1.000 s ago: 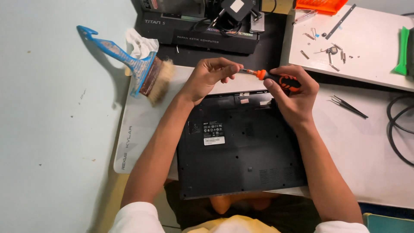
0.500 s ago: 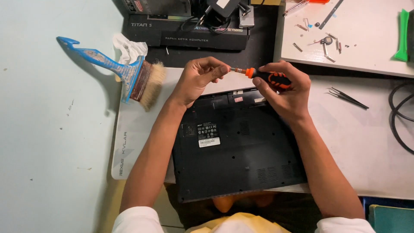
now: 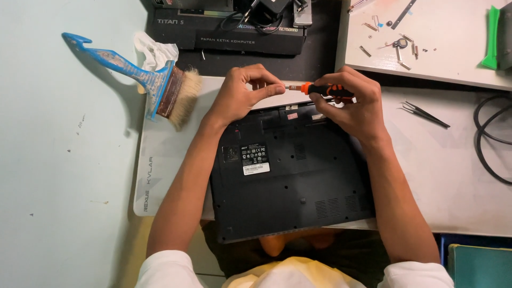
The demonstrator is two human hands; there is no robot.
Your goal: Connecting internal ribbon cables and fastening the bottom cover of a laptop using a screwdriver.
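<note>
So the laptop [image 3: 290, 170] was flipped bottom-up on a white mat [image 3: 160, 160], its near edge hanging over the table toward the person's lap. There were two labels on the black underside: a dark rectangular one with small white marks left of centre, and a little white barcode strip right below it. Two small stickers, one white and one pinkish, sat up near the hinge edge.

The right hand [image 3: 354, 109] was curled shut around a screwdriver [image 3: 322, 89] with an orange and black handle, held flat just above the laptop's far edge, shaft pointing left. The left hand [image 3: 242, 96] had thumb and forefinger pinched together right at the tip of the shaft, other fingers loosely bent. Couldn't tell if a screw was in that pinch, too small.

To the left, a blue-handled brush [image 3: 154, 80] lay half on the mat, bristles down toward the person, with a crumpled white tissue [image 3: 154, 50] behind it. A long black box [image 3: 229, 34] with white lettering lay across the top. Top right, a white board [image 3: 426, 58] had loose screws [image 3: 397, 45] scattered on it and a green pry tool [image 3: 490, 37] at its edge. Black tweezers [image 3: 425, 113] lay right of the right hand, and a black cable [image 3: 488, 138] looped at the far right.
</note>
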